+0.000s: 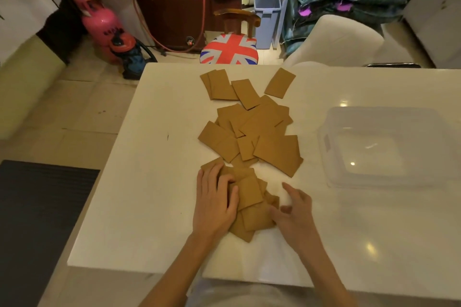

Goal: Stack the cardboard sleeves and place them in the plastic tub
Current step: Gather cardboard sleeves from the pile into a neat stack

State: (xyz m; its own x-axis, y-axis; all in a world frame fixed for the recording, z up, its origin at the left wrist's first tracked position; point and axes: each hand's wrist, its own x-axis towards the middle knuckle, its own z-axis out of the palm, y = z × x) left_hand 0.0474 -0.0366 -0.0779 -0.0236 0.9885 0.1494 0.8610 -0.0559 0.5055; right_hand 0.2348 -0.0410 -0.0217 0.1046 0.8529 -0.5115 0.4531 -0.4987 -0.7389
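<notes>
A left hand [215, 204] lies flat on a white table [154, 182], fingers released, pressing a small heap of cardboard sleeves [250, 194]. Scattered sleeves [264, 129] lie beyond. The right hand [295, 215], fingers loosely bent, touches the heap's right edge. A clear plastic tub [324, 142] stands apart, far right.

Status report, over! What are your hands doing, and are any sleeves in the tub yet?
Left grip pressing sleeves, right grip touching them. All scattered, unstacked. The tub empty. Nothing blocking.
</notes>
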